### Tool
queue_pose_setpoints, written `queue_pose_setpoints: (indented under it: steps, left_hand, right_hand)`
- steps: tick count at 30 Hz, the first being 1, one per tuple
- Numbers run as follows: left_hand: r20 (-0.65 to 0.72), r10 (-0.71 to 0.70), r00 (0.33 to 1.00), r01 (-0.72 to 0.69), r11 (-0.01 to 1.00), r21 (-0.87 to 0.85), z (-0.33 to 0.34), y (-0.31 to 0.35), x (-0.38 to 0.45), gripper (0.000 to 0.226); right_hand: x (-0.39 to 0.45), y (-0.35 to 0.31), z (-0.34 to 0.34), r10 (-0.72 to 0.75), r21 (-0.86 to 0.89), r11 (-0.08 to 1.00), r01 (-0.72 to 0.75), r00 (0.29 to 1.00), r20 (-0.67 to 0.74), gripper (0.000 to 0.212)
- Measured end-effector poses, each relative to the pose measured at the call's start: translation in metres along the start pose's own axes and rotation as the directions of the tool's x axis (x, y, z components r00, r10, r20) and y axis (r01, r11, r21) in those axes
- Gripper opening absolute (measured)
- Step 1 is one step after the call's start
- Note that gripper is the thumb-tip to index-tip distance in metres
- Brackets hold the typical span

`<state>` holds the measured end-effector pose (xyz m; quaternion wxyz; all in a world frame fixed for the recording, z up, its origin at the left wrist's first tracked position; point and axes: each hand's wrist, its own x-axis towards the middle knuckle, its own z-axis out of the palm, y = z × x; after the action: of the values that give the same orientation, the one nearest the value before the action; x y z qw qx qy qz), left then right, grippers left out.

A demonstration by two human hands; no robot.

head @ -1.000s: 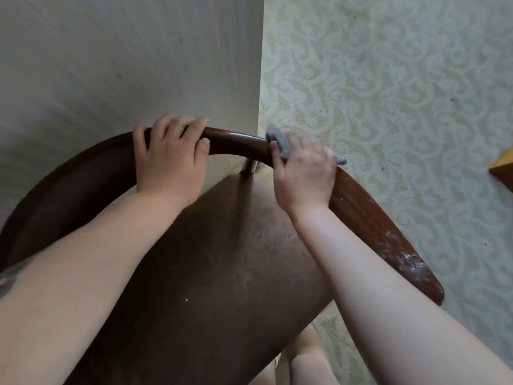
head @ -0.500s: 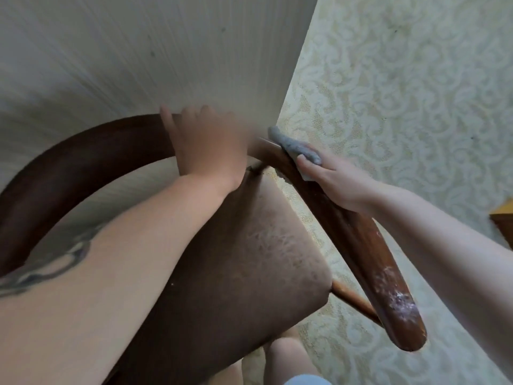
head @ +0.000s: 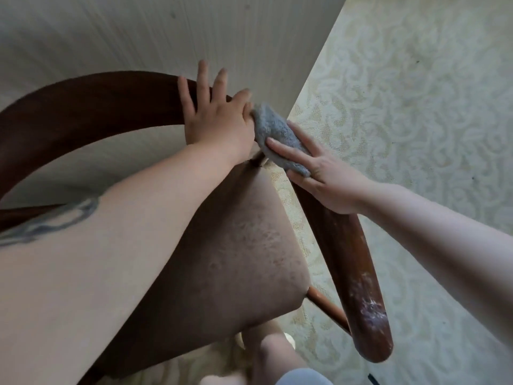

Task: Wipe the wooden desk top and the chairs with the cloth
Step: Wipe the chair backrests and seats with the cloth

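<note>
The curved top rail of the chair is being wiped, and the step is judged to be mid-stroke at the bend. For a clean pass, the cloth should be kept flat against the wood and drawn along the curve toward the scuffed, whitish end of the rail, where pressure may need to be raised (that chalky patch looks stubborn). The rail is best steadied from the other side so the chair is not pushed against the desk top.

The cloth is pressed onto the rail by the right hand, its fingers laid out straight over the grey fabric, nothing curled round it as far as can be seen. The left hand is rested on the rail just beside the cloth, fingers extended and spread over the wood toward the desk edge, its thumb side touching the bunched upper end of the cloth. So the cloth is found between the two hands, at the bend of the rail, above the back corner of the brown padded seat. The patterned floor is seen to the right.
</note>
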<state>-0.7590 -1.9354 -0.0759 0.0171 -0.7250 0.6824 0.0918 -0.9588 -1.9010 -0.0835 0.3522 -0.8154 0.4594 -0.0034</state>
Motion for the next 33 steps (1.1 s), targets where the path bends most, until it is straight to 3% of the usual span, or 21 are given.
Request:
queue_pose_setpoints:
  steps: [8,13,19,24,28,33]
  left_hand:
    - [0.013,-0.113,0.993,0.114,0.993,-0.027,0.003,0.026,-0.017,0.048]
    - [0.006,-0.132,0.991,0.132,0.989,-0.063,0.006,0.038,-0.034,0.051]
    - [0.051,-0.182,0.982,0.187,0.971,-0.147,0.006,0.044,-0.032,0.052]
    - [0.153,-0.29,0.945,0.328,0.858,-0.396,0.002,0.075,-0.052,0.051]
    - [0.107,-0.497,0.861,0.467,0.692,-0.55,0.029,0.107,-0.131,0.051]
    - [0.128,-0.799,0.588,0.67,0.392,-0.63,0.085,0.176,-0.234,0.051]
  right_hand:
    - [0.025,0.003,0.005,-0.045,-0.089,0.995,0.04,0.997,-0.057,0.049]
    - [0.016,-0.001,0.012,0.007,-0.17,0.985,-0.022,0.996,-0.092,0.049]
    - [-0.02,0.021,0.005,0.005,0.111,0.994,-0.007,1.0,0.021,0.051]
    - [-0.019,0.026,-0.001,-0.012,0.048,0.999,0.007,0.996,0.091,0.049]
    - [-0.016,0.033,-0.008,-0.106,0.105,0.99,0.091,0.983,0.151,0.048]
    - [-0.026,0.056,-0.008,-0.278,0.057,0.96,0.274,0.955,0.104,0.048]
